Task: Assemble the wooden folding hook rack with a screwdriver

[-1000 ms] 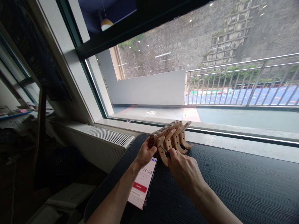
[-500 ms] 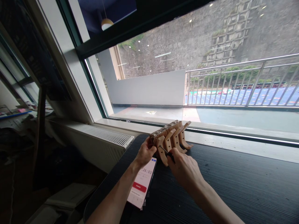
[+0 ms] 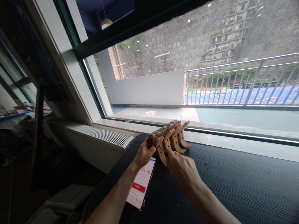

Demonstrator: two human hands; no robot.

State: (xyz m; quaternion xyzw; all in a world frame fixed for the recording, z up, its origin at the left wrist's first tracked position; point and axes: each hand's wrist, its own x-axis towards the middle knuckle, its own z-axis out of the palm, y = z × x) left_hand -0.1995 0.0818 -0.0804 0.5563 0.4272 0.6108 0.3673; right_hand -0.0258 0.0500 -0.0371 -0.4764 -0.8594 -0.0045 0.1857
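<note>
A room of uncertain use, perhaps an office or a studio, sits behind a broad window [image 3: 109,37] framed in dark green. A black table [image 3: 245,186] with a ribbed top meets the pale sill [image 3: 221,140], near a slotted white radiator [image 3: 102,133]. At far left, a cluttered desk [image 3: 16,115] (its contents too dim to name) suggests a workplace more than a home. Beyond the glass, a metal railing [image 3: 253,81] edges a paved terrace [image 3: 229,115] before a grey rock face [image 3: 175,40].
</note>
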